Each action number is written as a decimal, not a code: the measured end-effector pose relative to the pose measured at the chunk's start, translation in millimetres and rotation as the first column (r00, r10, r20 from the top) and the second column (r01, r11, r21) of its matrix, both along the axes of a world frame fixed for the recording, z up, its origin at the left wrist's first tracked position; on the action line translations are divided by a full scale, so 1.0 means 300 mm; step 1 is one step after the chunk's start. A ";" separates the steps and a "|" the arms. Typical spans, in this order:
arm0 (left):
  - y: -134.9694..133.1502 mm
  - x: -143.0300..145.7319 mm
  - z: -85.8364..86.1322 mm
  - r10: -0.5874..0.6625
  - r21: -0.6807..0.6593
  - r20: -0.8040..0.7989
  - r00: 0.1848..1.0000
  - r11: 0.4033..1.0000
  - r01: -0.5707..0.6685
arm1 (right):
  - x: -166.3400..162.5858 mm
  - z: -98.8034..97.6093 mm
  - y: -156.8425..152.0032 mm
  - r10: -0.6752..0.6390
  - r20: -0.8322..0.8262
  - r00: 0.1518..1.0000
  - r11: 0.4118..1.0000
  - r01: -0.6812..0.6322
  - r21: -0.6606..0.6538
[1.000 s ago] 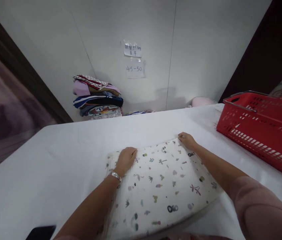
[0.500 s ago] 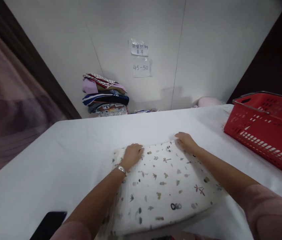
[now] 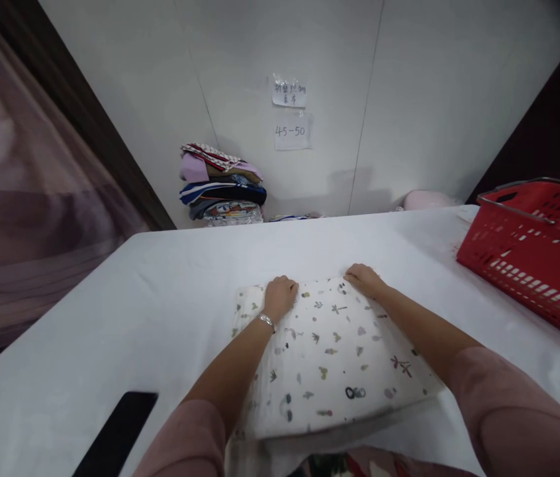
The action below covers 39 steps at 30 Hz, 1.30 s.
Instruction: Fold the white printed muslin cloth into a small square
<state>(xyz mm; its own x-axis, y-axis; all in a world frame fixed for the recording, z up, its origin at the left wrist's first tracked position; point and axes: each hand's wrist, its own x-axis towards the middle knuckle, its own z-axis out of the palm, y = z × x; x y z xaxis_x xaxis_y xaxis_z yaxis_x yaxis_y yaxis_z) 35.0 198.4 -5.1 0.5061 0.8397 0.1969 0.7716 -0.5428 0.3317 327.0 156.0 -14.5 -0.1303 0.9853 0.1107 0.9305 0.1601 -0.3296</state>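
two hands press the far edge of a printed cloth (image 3: 329, 351) lying folded on the white worktop (image 3: 161, 298): left hand (image 3: 280, 297) and right hand (image 3: 363, 279), fingers together and flat on it, gripping nothing. it looks folded already; smoothing remains.

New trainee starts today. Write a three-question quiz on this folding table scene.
1. True or false: both hands rest on the far edge of the printed cloth.
2. Which wrist wears a bracelet: A left, B right, C neither?
3. Fill in: the red basket stands on the person's ____ side of the white table.

Key:
1. True: the left hand and the right hand both lie palm down there.
2. A.
3. Right.
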 end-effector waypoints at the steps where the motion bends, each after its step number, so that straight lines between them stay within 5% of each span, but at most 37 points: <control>1: 0.000 0.001 -0.002 0.009 0.003 0.002 1.000 1.000 -0.009 | -0.003 -0.003 0.000 -0.008 -0.007 1.000 1.000 0.008 0.001; 13: -0.033 -0.013 0.020 -0.006 -0.017 -0.011 1.000 1.000 0.006 | -0.062 -0.010 -0.028 -0.119 -0.026 0.993 0.991 0.120 0.059; 21: -0.097 -0.204 -0.024 0.079 0.011 -0.006 0.997 0.997 -0.079 | -0.269 -0.072 -0.118 0.174 0.001 0.985 0.985 -0.174 0.013; 31: -0.118 -0.262 -0.022 0.194 0.009 0.030 0.980 0.981 -0.195 | -0.262 -0.107 -0.093 0.133 0.069 0.989 0.991 -0.135 0.026; 39: -0.103 -0.322 -0.009 0.266 -0.131 0.103 0.958 0.959 -0.252 | -0.276 -0.081 -0.098 0.090 0.025 0.996 0.996 -0.090 -0.027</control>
